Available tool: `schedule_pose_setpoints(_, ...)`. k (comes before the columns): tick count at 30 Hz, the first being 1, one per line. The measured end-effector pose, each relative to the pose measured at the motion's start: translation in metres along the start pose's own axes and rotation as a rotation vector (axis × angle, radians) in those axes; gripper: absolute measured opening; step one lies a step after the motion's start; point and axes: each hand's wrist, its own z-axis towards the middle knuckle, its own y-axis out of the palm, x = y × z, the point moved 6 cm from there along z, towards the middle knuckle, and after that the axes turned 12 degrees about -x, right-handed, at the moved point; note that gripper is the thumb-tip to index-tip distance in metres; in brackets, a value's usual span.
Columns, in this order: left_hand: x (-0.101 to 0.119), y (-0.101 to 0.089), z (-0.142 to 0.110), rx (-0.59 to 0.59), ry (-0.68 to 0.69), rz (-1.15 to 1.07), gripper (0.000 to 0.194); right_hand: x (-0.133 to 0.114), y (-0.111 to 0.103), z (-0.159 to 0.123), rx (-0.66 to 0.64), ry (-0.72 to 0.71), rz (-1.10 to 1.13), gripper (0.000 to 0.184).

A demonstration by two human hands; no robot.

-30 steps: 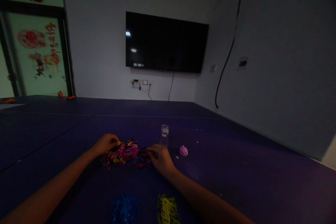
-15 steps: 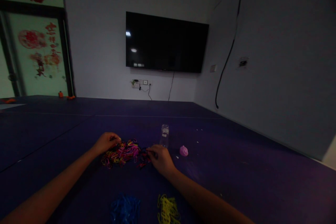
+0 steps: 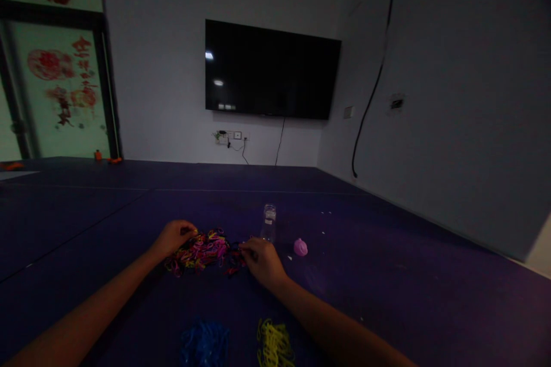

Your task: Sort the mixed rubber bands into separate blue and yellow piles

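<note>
A loose heap of mixed rubber bands [image 3: 205, 249], pink, red, yellow and dark, lies on the purple surface between my hands. At its upper left edge my left hand [image 3: 174, 238] is closed in a pinch, with a bit of yellow band at the fingertips. My right hand [image 3: 262, 261] pinches at the right end, over a few dark and red bands; what is between its fingertips is too dark to make out. Nearer to me lie a pile of blue rubber bands [image 3: 205, 344] and a pile of yellow rubber bands [image 3: 275, 344].
Just beyond my right hand is a clear plastic bottle [image 3: 269, 223], partly hidden by it. A pink lump-shaped object [image 3: 300, 247] sits to the right, near small white scraps. A television [image 3: 271, 71] hangs on the far wall, and a black cable [image 3: 370, 103] runs down the right wall.
My left hand has dipped slightly toward the heap. My right hand stays almost where it was, and the view has shifted a little.
</note>
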Motion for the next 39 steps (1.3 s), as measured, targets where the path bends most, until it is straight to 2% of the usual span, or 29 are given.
schedule_pose_setpoints(9,0.008,0.010,-0.001,-0.026,0.025,0.049,0.018,0.000,-0.001,0.000,-0.007,-0.007,0.007,0.022)
schedule_pose_setpoints(17,0.005,0.009,0.000,0.035,0.002,0.025,0.017,0.002,0.001,0.000,-0.014,-0.002,0.001,0.021)
schedule_pose_setpoints(23,0.005,0.004,-0.002,0.086,-0.042,-0.130,0.016,0.004,0.002,0.001,-0.021,-0.004,-0.006,0.020)
schedule_pose_setpoints(28,0.002,-0.003,-0.004,0.158,-0.094,-0.314,0.026,0.004,0.002,0.001,-0.023,0.004,-0.002,0.022)
schedule_pose_setpoints(31,0.008,-0.002,-0.004,0.151,-0.098,-0.424,0.032,0.004,0.003,0.001,-0.021,-0.003,0.001,0.022)
schedule_pose_setpoints(35,0.027,0.015,-0.002,0.086,-0.086,-0.549,0.035,0.005,0.002,0.000,-0.011,0.030,0.016,0.022)
schedule_pose_setpoints(39,0.062,0.050,-0.005,-0.039,-0.056,-0.648,0.031,0.009,0.000,-0.002,0.036,0.052,0.075,0.024)
